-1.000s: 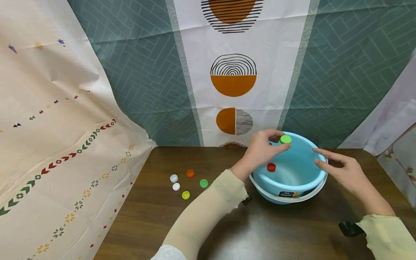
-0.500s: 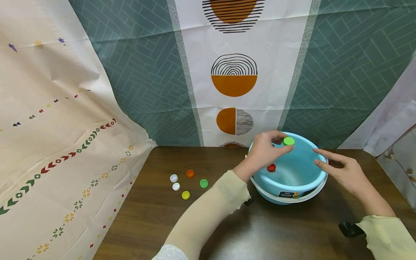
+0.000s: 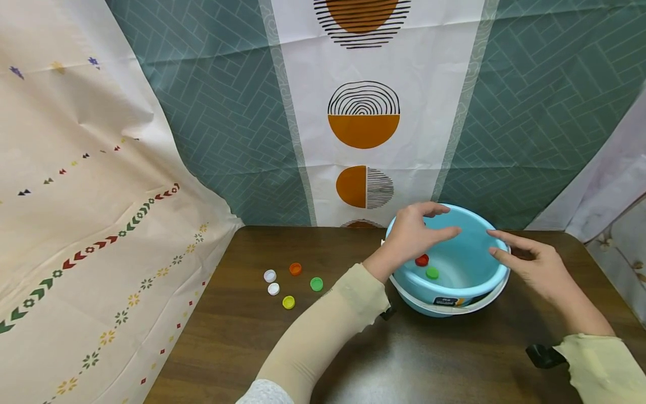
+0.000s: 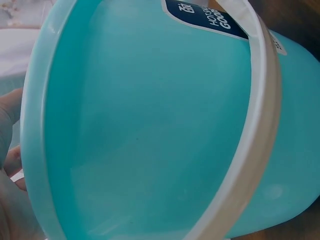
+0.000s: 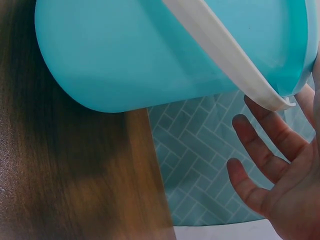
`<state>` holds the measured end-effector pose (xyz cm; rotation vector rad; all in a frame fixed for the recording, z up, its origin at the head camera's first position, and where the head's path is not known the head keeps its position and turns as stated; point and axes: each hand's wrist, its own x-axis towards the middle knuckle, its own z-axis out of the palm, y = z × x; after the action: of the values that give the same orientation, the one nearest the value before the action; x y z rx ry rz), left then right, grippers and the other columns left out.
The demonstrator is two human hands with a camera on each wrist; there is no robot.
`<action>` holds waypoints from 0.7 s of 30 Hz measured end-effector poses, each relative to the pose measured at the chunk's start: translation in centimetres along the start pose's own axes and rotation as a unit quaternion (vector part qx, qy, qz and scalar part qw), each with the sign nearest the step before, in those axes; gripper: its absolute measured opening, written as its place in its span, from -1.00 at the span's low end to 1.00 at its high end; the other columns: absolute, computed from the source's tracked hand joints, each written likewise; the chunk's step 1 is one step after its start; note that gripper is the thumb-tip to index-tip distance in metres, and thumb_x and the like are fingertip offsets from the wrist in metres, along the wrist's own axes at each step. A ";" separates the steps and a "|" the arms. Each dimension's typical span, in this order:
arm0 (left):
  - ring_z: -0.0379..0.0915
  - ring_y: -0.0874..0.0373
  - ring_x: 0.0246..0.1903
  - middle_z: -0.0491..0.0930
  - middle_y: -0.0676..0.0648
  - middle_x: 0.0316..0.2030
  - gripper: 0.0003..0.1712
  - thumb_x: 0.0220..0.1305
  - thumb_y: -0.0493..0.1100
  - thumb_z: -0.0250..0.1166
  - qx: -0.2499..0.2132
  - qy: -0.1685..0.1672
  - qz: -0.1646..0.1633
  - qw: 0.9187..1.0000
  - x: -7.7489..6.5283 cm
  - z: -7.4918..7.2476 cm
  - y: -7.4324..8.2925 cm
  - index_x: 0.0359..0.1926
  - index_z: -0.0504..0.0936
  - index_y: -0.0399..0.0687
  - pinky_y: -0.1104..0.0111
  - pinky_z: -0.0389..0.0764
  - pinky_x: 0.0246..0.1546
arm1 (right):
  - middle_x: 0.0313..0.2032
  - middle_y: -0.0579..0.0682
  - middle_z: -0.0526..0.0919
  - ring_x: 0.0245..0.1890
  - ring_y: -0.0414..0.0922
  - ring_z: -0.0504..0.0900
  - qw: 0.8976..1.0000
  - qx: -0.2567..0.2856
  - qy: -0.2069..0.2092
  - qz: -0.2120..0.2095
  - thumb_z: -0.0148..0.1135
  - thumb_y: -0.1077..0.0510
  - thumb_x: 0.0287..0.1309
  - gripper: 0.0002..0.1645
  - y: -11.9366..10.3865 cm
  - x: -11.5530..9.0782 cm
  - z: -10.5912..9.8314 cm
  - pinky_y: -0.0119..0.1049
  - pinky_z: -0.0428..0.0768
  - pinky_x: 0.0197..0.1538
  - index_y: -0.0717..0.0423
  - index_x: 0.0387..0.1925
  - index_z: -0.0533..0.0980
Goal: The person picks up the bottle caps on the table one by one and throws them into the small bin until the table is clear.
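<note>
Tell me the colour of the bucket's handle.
The handle is white; the right wrist view shows it best.

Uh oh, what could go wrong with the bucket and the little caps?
The right hand is at the edge of the bucket, so a bump might tip it and spill the red cap and green cap inside. The left sleeve looks close to the other green cap on the table, so it might brush that cap away.
</note>
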<state>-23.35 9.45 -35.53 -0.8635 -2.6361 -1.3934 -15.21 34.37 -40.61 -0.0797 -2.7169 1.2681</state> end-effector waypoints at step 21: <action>0.44 0.42 -0.11 0.59 0.27 -0.13 -0.60 0.10 0.16 0.32 -0.064 0.100 0.029 0.993 -0.8 -4.6 -2.1 -0.03 0.60 0.25 0.43 0.57 -0.12 | -0.12 -0.58 0.38 -0.24 -0.46 0.45 1.000 0.003 0.010 -0.006 0.22 -0.18 0.12 -0.39 -0.1 0.1 0.1 -0.53 0.51 -0.35 -0.20 0.22 0.41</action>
<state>-24.69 4.61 -34.54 -0.7601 -2.3794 -1.5586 -15.35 34.23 -40.61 -0.0763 -2.6929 1.2651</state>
